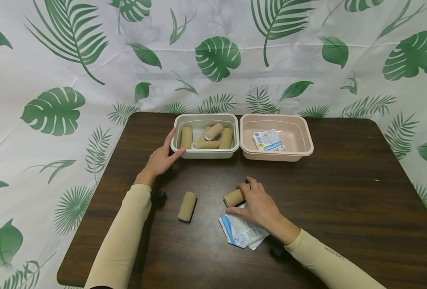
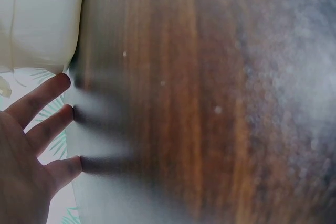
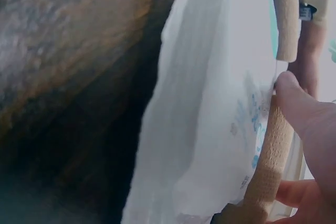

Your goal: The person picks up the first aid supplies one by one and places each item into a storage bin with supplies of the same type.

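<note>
In the head view, my left hand is spread at the left front corner of a whitish bin; its thumb touches the front rim, fingers along the side. In the bin lie several cardboard tubes. My right hand arches over another cardboard tube, fingers at its far side and thumb at its near side, apart. Beneath the hand lie blue-and-white packets. The right wrist view shows the tube between thumb and fingers, beside the white packet. One more tube lies between the hands.
To the right of the whitish bin stands a pink bin with white-and-blue packets inside. Both bins stand near the back edge of the dark wooden table. A leaf-patterned sheet hangs behind.
</note>
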Tool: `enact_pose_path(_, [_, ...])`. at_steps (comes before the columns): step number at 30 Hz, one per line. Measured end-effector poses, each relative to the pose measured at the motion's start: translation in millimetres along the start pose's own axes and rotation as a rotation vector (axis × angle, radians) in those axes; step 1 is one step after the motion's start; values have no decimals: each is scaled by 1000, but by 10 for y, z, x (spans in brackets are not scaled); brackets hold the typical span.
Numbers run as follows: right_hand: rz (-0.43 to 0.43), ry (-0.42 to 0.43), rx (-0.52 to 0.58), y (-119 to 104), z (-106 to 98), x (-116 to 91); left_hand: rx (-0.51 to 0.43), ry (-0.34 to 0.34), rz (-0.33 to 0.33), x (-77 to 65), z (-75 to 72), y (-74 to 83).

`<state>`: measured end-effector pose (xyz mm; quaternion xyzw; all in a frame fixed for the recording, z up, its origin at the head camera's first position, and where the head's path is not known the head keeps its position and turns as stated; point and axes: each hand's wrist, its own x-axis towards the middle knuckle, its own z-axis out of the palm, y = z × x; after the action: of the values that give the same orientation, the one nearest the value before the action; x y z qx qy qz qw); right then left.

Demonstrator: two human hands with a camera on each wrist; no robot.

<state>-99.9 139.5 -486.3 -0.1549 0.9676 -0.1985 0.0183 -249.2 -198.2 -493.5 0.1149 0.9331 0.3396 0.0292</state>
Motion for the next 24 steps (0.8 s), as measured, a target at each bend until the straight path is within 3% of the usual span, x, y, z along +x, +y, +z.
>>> enact_pose_path(15, [-28, 19, 14, 10, 16, 4, -2, -5, -2, 4, 0, -14])
enact_pose_path(24, [-168, 78, 64, -96, -110, 154, 3, -3, 0, 15, -15, -6])
